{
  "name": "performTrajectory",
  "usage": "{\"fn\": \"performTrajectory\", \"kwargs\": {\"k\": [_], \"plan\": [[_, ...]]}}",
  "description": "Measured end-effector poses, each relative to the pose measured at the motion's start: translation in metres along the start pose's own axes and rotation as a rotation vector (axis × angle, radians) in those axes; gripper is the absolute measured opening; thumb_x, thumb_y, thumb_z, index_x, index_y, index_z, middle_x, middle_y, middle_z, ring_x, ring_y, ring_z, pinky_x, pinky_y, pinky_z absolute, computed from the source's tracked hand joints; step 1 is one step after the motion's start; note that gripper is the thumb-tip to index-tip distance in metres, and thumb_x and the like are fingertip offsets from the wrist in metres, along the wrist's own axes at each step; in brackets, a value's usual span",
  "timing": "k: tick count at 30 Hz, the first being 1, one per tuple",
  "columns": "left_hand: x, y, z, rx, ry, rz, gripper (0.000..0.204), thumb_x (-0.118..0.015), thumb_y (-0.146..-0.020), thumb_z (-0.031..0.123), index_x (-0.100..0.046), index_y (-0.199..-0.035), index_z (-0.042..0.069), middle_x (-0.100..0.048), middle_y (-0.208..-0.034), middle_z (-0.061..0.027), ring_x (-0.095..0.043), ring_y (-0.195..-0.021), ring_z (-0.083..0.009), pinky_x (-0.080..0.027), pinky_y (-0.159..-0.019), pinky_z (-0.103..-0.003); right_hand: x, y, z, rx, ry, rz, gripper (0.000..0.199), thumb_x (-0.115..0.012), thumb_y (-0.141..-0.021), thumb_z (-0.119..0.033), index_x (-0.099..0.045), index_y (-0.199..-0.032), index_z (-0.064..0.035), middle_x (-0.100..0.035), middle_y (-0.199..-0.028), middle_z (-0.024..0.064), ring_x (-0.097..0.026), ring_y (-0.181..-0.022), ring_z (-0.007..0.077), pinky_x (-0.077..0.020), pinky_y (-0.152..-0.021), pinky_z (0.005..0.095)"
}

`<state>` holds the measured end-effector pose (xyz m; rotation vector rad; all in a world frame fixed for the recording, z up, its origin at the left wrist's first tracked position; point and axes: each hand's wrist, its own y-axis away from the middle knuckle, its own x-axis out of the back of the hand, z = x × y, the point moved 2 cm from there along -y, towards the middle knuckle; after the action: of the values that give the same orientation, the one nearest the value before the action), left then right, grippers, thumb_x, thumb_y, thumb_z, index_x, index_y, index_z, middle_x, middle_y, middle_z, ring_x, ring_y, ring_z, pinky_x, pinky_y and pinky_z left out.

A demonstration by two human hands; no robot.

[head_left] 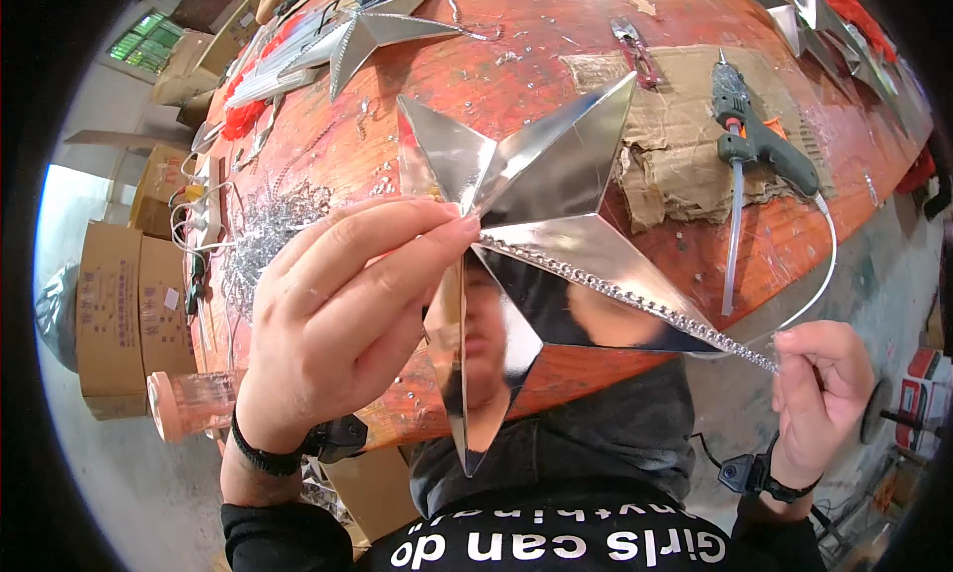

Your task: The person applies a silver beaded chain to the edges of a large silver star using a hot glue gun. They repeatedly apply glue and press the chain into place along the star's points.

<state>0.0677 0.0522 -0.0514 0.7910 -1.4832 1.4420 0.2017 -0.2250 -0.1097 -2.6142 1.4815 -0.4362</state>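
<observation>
Head view, star
- A mirrored silver star [556, 175] is held up over the near edge of a red table [516, 66]
- The left hand [338, 314] is closed, fingertips [459, 222] pinched together at the star's centre, where a bead strip [625, 299] begins
- The strip is seen lying along 1 ridge of the star, from the centre out toward the lower right point
- The strip's far end is clamped between thumb and finger of the right hand [819, 393], pulled taut just past the star's tip
- The 2 hands are well apart, 1 at each end of the strip

Head view, progress
- 1 ridge is judged to be nearly trimmed; whether the strip is already stuck down cannot be told
- No beads are seen on the other ridges, so most of the trimming is judged left to do

Head view, surroundings
- A green glue gun [759, 140] lies on torn cardboard [675, 126] beyond the star, touched by neither hand
- A second star [382, 31] lies at the far side of the table, pliers [635, 51] near the cardboard
- A silver tangle [263, 235] lies at the table's left, boxes [129, 304] stand on the floor beside it
</observation>
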Motion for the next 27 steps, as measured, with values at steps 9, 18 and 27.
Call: {"fn": "performTrajectory", "kwargs": {"k": [9, 18, 27], "plan": [[-0.006, -0.001, 0.003, 0.007, -0.048, 0.049, 0.03, -0.066, -0.071, -0.005, -0.068, -0.1, 0.002, -0.066, -0.099, -0.0108, -0.066, -0.087, -0.0259, -0.054, -0.074, -0.034, 0.0, -0.003, 0.001, -0.013, 0.008, -0.071, 0.017, -0.063, -0.076, 0.008, -0.067, -0.092, 0.0031, -0.067, -0.083, 0.0071, -0.053, -0.061, 0.006, -0.0381, -0.055, 0.0188], [-0.005, -0.001, 0.006, 0.006, -0.056, 0.059, 0.027, -0.066, -0.072, -0.008, -0.067, -0.098, 0.0, -0.066, -0.098, -0.013, -0.067, -0.086, -0.0264, -0.055, -0.073, -0.033, -0.002, -0.01, 0.005, -0.002, 0.01, -0.147, 0.019, -0.063, -0.077, 0.008, -0.069, -0.094, 0.002, -0.066, -0.079, 0.0047, -0.05, -0.056, 0.0036, -0.0344, -0.05, 0.0185], [-0.008, 0.001, 0.005, -0.005, -0.06, 0.077, 0.026, -0.065, -0.073, -0.006, -0.068, -0.098, -0.001, -0.066, -0.099, -0.014, -0.067, -0.086, -0.0268, -0.055, -0.073, -0.033, -0.003, -0.012, 0.003, 0.229, 0.13, -0.183, 0.02, -0.064, -0.072, 0.008, -0.071, -0.089, -0.001, -0.062, -0.064, 0.0045, -0.052, -0.049, 0.0092, -0.0366, -0.045, 0.0217]]}}
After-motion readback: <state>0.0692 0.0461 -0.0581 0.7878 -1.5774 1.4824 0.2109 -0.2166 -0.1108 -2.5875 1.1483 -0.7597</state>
